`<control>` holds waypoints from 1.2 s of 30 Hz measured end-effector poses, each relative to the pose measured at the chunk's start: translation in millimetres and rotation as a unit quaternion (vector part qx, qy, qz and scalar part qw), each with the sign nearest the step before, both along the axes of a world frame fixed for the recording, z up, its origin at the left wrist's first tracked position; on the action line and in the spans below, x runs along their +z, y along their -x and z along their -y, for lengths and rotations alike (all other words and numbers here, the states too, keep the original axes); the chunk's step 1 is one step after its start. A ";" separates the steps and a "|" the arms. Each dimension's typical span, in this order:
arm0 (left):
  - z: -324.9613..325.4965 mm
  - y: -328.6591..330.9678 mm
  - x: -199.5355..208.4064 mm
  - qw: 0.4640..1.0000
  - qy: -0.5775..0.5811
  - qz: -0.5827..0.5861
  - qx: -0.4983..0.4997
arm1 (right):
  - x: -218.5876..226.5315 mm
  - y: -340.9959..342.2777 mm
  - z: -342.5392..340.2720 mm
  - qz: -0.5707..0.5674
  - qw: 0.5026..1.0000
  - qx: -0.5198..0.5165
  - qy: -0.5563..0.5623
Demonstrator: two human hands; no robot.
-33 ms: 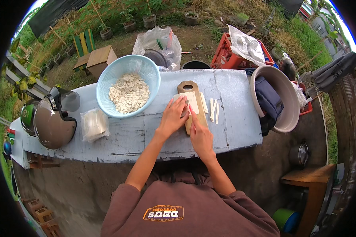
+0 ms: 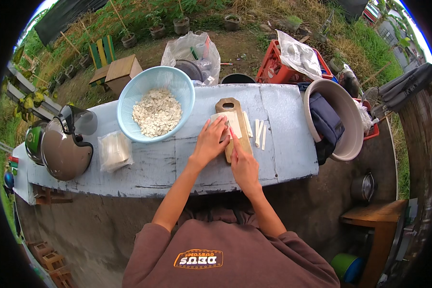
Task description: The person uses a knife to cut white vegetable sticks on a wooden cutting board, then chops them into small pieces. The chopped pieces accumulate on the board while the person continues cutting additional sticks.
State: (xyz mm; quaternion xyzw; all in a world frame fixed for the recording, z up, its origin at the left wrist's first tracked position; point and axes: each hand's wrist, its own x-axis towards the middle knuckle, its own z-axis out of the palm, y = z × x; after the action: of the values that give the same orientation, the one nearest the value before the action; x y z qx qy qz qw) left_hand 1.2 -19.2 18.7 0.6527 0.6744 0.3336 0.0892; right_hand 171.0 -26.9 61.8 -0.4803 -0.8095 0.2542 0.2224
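A wooden cutting board (image 2: 229,105) with a handle slot lies on the table in front of me. On it is a thin, flat white sheet (image 2: 235,118), whose material I cannot tell. My left hand (image 2: 211,142) holds the sheet down, its fingers bent over the near part. In my right hand (image 2: 245,168) is a knife (image 2: 232,132) with a reddish handle, pointing away from me against the sheet beside my left fingertips. Most of its blade is hidden. Narrow white strips (image 2: 258,133) lie right of the board, and another strip (image 2: 247,124) rests along its right edge.
A light blue basket (image 2: 123,115) of small white pieces stands left of the board. A clear bag of white sheets (image 2: 114,152) and a brown helmet (image 2: 65,151) sit farther left. At the table's right end is a beige basin (image 2: 353,129) holding a dark blue bag (image 2: 325,117).
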 end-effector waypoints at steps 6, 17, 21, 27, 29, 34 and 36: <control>0.4 0.1 0.2 1.000 0.014 -0.002 -0.001 | 6.4 -2.7 4.5 0.025 1.000 -0.004 0.009; 3.3 -1.7 -2.6 1.000 0.030 -0.006 -0.001 | -1.0 -13.5 14.7 0.029 0.999 0.008 -0.016; 3.0 -1.4 -3.5 0.999 0.021 -0.031 0.006 | -0.5 -16.4 21.3 0.027 0.999 0.005 -0.015; 3.6 -5.6 -0.9 0.999 0.028 -0.011 0.016 | -2.9 -22.9 28.5 0.037 0.999 -0.003 -0.015; 4.1 -5.8 -1.0 0.999 0.025 -0.013 0.018 | -0.5 -24.4 31.4 0.031 0.999 -0.003 -0.012; 9.4 -10.6 -3.8 0.999 0.027 -0.014 0.025 | -3.0 -35.5 47.0 0.037 0.999 0.008 -0.037; 9.6 -10.4 -4.0 0.999 0.023 -0.010 0.027 | -0.8 -37.0 49.4 0.038 0.999 0.007 -0.033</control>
State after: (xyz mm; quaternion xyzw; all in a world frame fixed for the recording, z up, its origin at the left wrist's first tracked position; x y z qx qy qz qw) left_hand 11.6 -28.8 14.7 0.6353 0.7001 0.3137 0.0884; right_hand 208.0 -76.3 61.0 -0.4764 -0.8285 0.2107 0.2054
